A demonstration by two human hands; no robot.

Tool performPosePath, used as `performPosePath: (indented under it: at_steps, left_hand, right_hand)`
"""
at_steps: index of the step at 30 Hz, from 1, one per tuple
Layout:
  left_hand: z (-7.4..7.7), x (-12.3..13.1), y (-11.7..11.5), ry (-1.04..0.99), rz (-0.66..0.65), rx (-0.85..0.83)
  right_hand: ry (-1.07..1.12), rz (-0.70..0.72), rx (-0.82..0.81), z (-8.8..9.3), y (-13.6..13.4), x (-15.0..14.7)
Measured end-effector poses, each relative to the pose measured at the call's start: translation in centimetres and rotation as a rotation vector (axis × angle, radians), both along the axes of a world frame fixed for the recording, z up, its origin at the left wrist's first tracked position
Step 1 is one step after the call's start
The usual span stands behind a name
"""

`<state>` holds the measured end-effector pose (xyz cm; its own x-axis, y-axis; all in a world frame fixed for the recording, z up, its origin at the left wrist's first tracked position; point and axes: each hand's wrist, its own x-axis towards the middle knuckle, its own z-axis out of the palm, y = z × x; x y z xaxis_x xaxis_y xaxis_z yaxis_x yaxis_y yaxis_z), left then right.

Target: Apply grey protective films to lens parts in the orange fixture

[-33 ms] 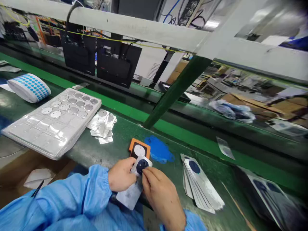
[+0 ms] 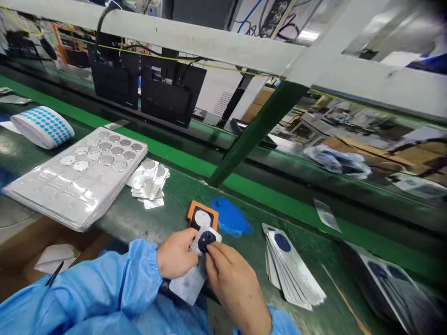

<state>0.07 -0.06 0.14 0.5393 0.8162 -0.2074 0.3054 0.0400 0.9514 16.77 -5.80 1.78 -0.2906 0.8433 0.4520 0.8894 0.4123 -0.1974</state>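
The left hand (image 2: 177, 255) has its grip clamped on a silver card (image 2: 186, 286), with the thumb on top. The card is between the two hands, by the near edge of the green worktop (image 2: 181, 186). Its top end is just beside an orange holder (image 2: 194, 204); I can't tell if the two touch. On the card's top end sits a dark blue round patch (image 2: 206, 240) with small spots on it.

The right hand (image 2: 233, 284) has its thumb and fingertips close together at the edge of the round patch. I can't tell if they pinch something or just press on it, because the fingers hide that spot.

To do this bit well, I think the left hand should hold the card steady and not squeeze hard, since a thin card like this could bend. The left thumb is best kept off the round patch. The right fingers should work softly right at the edge, a little at a time, because a quick tug could crease or scratch something. It also helps to stay clear of the white disc (image 2: 202, 217) in the holder, and of the fanned stack of cards (image 2: 296, 274) to the right, so nothing gets bumped.
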Motion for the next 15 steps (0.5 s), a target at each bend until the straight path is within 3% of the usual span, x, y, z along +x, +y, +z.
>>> performPosePath:
  at_steps: [7, 15]
  left_hand:
    - [0.2, 0.5, -0.4, -0.042, 0.011, -0.035]
    - [0.1, 0.9, -0.4, -0.141, 0.02, -0.105]
  right_hand:
    - [-0.221, -0.015, -0.107, 0.1, -1.1, -0.8]
    - [-0.135, -0.013, -0.119, 0.2, -0.5, -0.8]
